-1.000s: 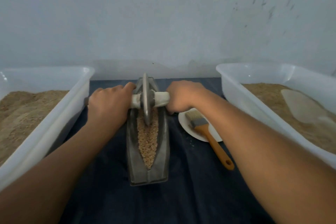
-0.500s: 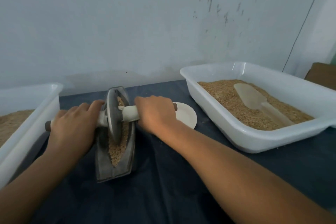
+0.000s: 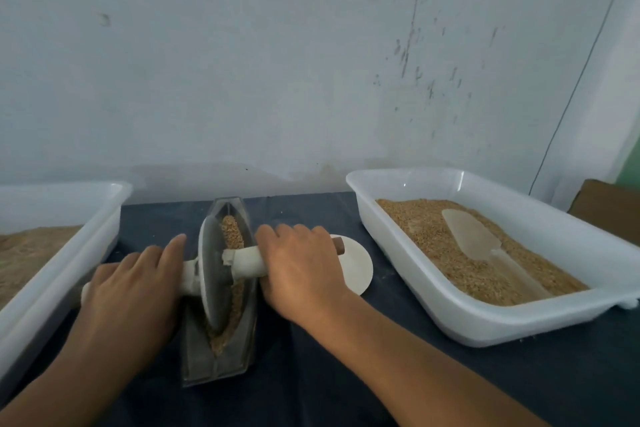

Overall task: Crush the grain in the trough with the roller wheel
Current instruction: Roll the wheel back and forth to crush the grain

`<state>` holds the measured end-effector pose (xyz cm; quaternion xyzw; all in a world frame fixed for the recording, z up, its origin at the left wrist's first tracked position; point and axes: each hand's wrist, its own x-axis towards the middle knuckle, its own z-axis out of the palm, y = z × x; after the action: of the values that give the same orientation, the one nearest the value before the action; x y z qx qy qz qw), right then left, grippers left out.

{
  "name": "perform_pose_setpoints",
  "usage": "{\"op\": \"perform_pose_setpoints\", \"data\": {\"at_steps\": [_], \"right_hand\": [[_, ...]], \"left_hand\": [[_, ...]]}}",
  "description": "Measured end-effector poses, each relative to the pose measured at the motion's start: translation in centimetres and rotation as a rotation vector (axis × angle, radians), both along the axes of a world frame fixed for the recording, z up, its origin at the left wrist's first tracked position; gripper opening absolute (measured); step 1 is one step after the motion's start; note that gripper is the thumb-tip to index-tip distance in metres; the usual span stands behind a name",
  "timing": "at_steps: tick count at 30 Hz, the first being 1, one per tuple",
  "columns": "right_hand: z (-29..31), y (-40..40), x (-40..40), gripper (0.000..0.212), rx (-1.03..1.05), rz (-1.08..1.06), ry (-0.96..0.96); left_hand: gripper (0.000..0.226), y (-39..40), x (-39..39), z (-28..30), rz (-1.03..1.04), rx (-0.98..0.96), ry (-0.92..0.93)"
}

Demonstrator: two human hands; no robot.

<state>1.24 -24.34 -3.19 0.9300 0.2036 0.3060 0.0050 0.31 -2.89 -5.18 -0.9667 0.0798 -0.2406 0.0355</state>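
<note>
Since the earlier frame the roller wheel (image 3: 214,270) has rolled nearer, to mid-trough (image 3: 221,354). The trough's long axis runs away from the person on the bench (image 3: 311,392); the axle crosses it. Left hand (image 3: 133,298) lies flat-fingered on the handle; right hand (image 3: 298,270) grips it.

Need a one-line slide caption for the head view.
Both hands, left and right, roll a grey metal roller wheel through grain in a narrow metal trough.

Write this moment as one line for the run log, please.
step: crushing | wheel in trough, on grain | left hand, right hand: on axle handles | grain left: yes
</note>
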Motion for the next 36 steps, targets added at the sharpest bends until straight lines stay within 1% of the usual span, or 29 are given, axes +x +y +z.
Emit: {"op": "perform_pose_setpoints", "data": {"at_steps": [5, 9, 13, 16, 21, 25, 28, 32, 34, 36], "right_hand": [[0.2, -0.2, 2.0, 0.028, 0.029, -0.007, 0.113], [0.3, -0.4, 4.2, 0.022, 0.009, -0.079, 0.263], [1.1, -0.4, 7.0, 0.018, -0.069, -0.111, 0.437], [1.8, -0.1, 8.9, 0.021, -0.108, -0.119, 0.523], [2.7, 0.2, 11.3, 0.019, -0.142, -0.113, 0.639], [2.6, 0.3, 11.9, 0.025, -0.16, -0.101, 0.628], [2.4, 0.2, 11.7, 0.024, -0.143, -0.11, 0.58], [1.0, 0.0, 10.0, 0.017, -0.081, -0.129, 0.456], [0.2, 0.0, 8.8, 0.016, -0.029, -0.138, 0.375], [-0.4, 0.0, 7.7, 0.02, -0.002, -0.143, 0.302]], "left_hand": [[0.082, 0.1, 1.7, 0.1, -0.01, 0.019, 0.018], [0.066, -0.1, 3.4, 0.9, -0.029, 0.041, 0.011], [0.055, -0.3, 5.8, 1.5, -0.06, 0.091, -0.02], [0.053, 0.1, 7.4, 1.4, -0.05, 0.039, -0.006], [0.051, 0.2, 9.0, 1.0, -0.052, 0.007, -0.055], [0.049, 0.1, 9.4, 0.7, -0.032, 0.024, -0.081], [0.048, 0.0, 9.2, 0.5, -0.013, 0.062, -0.107], [0.05, -0.3, 8.3, 0.5, -0.019, 0.085, -0.122], [0.056, -0.4, 7.5, 0.5, -0.021, 0.073, -0.112], [0.065, -0.4, 6.5, 0.4, -0.012, 0.067, -0.098]]}}
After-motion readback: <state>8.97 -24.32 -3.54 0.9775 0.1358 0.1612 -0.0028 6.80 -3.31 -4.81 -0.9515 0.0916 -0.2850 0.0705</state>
